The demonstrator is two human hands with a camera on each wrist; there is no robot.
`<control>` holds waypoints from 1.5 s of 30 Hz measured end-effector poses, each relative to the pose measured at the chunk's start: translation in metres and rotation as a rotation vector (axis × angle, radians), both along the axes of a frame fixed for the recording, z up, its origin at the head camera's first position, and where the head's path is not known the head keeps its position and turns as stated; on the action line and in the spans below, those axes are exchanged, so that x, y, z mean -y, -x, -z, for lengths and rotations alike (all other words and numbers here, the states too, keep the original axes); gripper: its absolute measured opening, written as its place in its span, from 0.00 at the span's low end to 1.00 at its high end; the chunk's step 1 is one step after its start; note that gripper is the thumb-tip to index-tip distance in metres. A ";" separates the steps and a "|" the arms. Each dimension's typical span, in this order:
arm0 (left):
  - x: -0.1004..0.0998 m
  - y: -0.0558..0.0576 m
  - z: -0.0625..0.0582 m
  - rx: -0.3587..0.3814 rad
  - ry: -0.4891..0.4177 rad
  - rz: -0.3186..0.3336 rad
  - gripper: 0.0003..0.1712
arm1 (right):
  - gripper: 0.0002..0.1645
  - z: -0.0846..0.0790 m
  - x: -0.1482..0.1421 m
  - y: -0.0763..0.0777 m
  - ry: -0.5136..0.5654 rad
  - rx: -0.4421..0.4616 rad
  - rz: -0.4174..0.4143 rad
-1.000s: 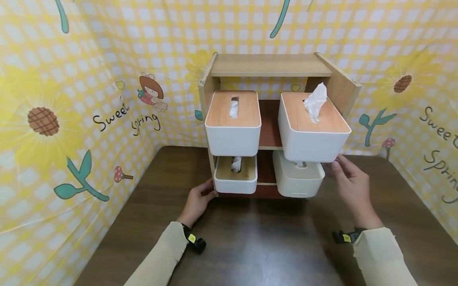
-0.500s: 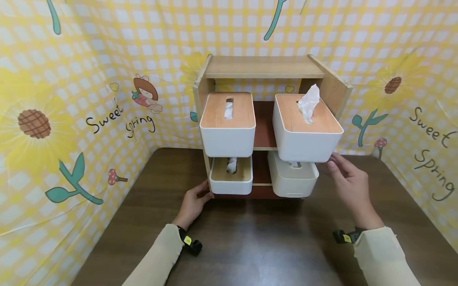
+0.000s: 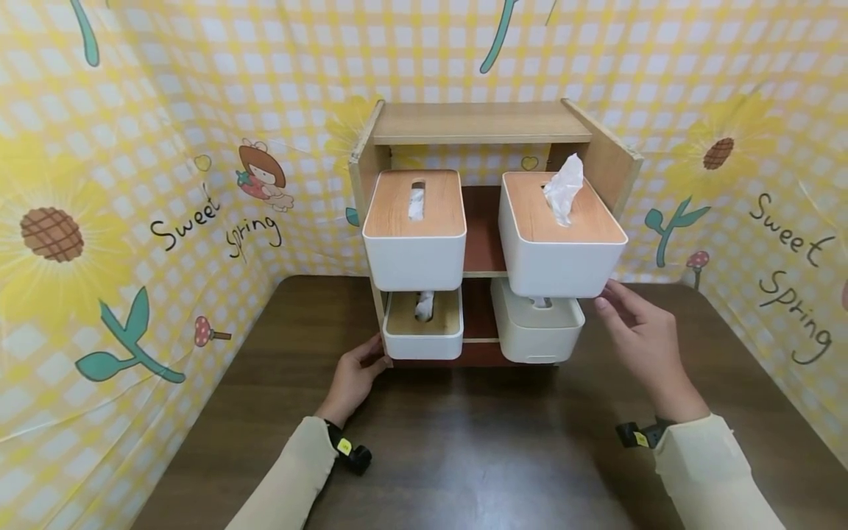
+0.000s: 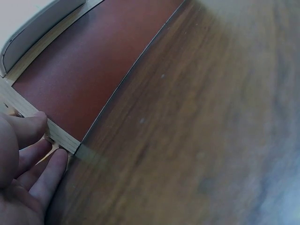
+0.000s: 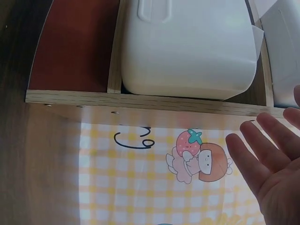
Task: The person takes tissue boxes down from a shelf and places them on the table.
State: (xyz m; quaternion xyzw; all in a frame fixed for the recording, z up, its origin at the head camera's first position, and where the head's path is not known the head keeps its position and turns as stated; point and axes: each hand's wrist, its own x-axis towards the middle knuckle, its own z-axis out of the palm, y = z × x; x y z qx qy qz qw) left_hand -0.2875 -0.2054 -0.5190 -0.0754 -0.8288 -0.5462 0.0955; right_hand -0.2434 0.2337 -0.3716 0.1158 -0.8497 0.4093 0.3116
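A wooden shelf unit (image 3: pixel 482 122) with reddish shelf boards stands on the table, holding tissue boxes. In the left wrist view, my left hand (image 4: pixel 28 161) has its thumb on the front edge of the shelf's side panel and its fingers on the outer face, gripping the lower corner. My right hand (image 3: pixel 645 338) is by the shelf's right side, fingertips close under the corner of the upper right tissue box (image 3: pixel 563 269). Its fingers (image 5: pixel 248 157) are extended in the right wrist view. That box has a wood-look lid and a tissue sticking up.
A white box with a wood-look lid (image 3: pixel 414 261) stands upper left. Beneath it sits a shallower white box (image 3: pixel 422 346), and a cream box (image 3: pixel 539 338) stands lower right. All jut past the shelf fronts. Dark table (image 3: pixel 457 449) lies in front; a yellow checked cloth (image 3: pixel 311 59) hangs behind.
The head view has swung slightly to the right, so shelf and cloth appear further left. Both hands stay at the shelf's sides, and the boxes keep their places.
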 end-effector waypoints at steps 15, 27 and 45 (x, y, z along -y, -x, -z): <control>-0.002 -0.001 -0.001 -0.006 -0.005 0.006 0.29 | 0.22 -0.016 -0.001 -0.002 -0.080 -0.228 0.002; -0.002 -0.003 -0.003 0.010 -0.011 0.003 0.29 | 0.24 -0.032 0.002 -0.011 -0.131 -0.277 0.046; -0.001 -0.003 -0.004 0.011 0.001 0.004 0.28 | 0.24 -0.056 0.007 -0.015 -0.100 -0.403 0.057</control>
